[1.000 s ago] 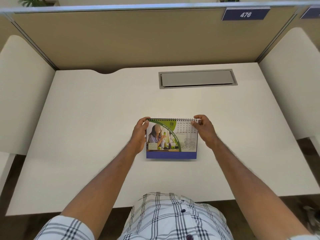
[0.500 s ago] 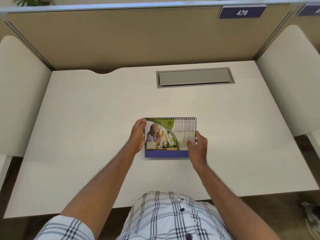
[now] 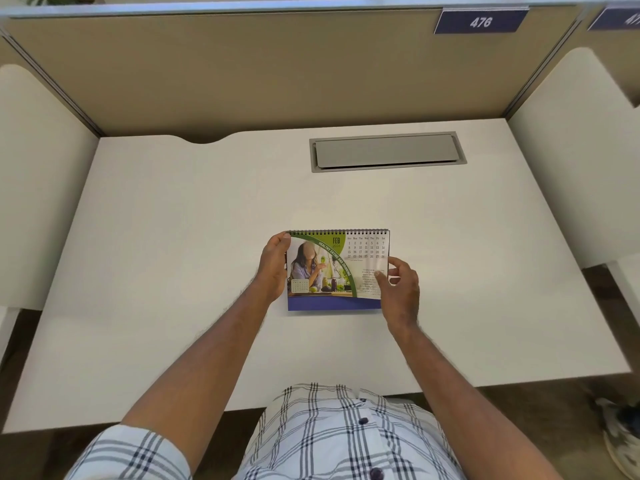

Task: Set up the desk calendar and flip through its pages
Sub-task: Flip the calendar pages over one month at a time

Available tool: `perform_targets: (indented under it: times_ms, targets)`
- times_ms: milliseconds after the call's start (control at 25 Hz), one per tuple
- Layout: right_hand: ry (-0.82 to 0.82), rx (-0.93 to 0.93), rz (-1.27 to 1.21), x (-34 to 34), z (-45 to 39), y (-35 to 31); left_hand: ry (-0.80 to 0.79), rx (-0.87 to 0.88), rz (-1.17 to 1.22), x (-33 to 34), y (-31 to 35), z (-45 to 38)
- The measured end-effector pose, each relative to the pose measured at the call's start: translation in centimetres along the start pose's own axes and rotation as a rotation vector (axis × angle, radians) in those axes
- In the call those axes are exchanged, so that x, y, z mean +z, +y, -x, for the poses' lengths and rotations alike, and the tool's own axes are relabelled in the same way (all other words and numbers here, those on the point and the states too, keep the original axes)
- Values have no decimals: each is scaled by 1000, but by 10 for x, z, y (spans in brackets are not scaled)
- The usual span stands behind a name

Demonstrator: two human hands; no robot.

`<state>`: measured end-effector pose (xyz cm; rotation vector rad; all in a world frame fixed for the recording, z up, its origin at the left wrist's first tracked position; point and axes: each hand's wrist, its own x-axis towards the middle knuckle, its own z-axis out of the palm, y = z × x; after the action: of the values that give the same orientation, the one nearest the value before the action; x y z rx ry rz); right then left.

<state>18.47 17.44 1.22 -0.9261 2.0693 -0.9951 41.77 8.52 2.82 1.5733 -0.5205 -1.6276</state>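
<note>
Calendar (image 3: 337,270) stands near the middle of the white desk (image 3: 173,271), its February page facing the person and the spiral binding along the top edge. Setting it up looks done: the blue base sits flat on the desk and the pages lean back on their own. Flipping appears underway, since a February sheet is showing, with most of the months probably left to turn. The left hand (image 3: 275,268) wraps the calendar's left edge, thumb hooked over the top corner by the binding, steadying it. The right hand (image 3: 398,282) sits at the lower right edge of the page, thumb on the face of the sheet and fingers curled loosely just beside the edge; whether it has actually pinched the paper cannot be told. A second ago this right hand was up at the top right corner by the spiral; half a second ago it had dropped to the lower right of the page, where it remains now, while the left hand has kept its hold.
</note>
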Motion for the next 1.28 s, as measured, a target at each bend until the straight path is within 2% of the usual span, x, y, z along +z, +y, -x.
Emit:
perform_targets:
  times_ms: [400,560,640,760,960,1080,1280]
  targets:
    - [-91,139,-59,-19,-7,-10,-12,-9,-25,-3,-5,-4]
    - [-391,365,-334,-30,-14,-25,-14,0,-1,-4,-5,-2]
    - [-511,425,-377,-35,-21,-34,-11,-26,2,-4,-4,0]
    - [-538,383,-450,-42,-33,-48,-121,-121,97,-5,0,6]
    - [-538,311,-623,-44,-43,-72,-110,-18,-22,-8,0,7]
    - [-508,237,-587,-37,-46,-78,-110,-14,-53,-4,-2,8]
    - [-410,116,-142,-23,-52,-73,-97,-7,-61,-4,-5,8]
